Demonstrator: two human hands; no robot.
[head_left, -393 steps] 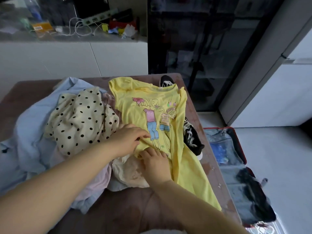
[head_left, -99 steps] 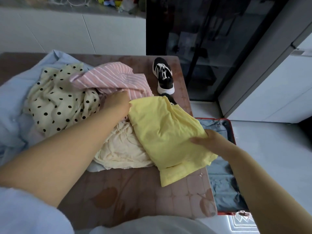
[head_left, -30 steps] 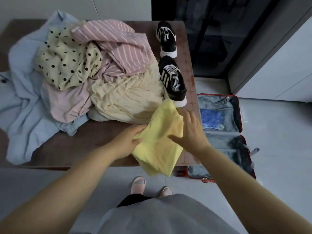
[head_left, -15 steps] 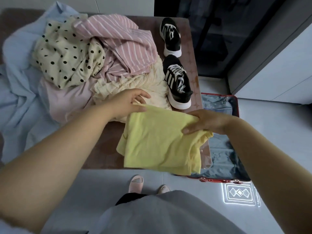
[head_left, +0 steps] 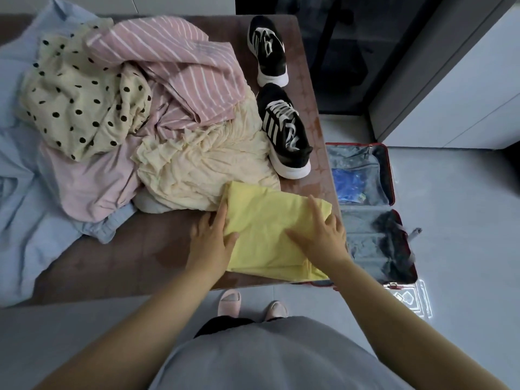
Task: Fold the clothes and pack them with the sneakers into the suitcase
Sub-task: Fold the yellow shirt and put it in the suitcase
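On a brown table (head_left: pixel 140 257), a folded yellow shirt (head_left: pixel 267 220) is laid at the near right corner and pressed flat by the left hand (head_left: pixel 211 240) at its left edge and the right hand (head_left: pixel 323 237) on top, fingers straight. Unfolded clothes (head_left: pixel 197 164) are heaped behind it. Two sneakers (head_left: pixel 284 130) are lined lengthwise along the right edge, above the open suitcase (head_left: pixel 389 175) on the floor.

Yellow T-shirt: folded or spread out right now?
Folded: the yellow T-shirt lies as a compact rectangle at the near right corner of the table, left hand at its edge, right hand flat on top.

Brown table (head_left: pixel 135 266), grey floor (head_left: pixel 455 209)
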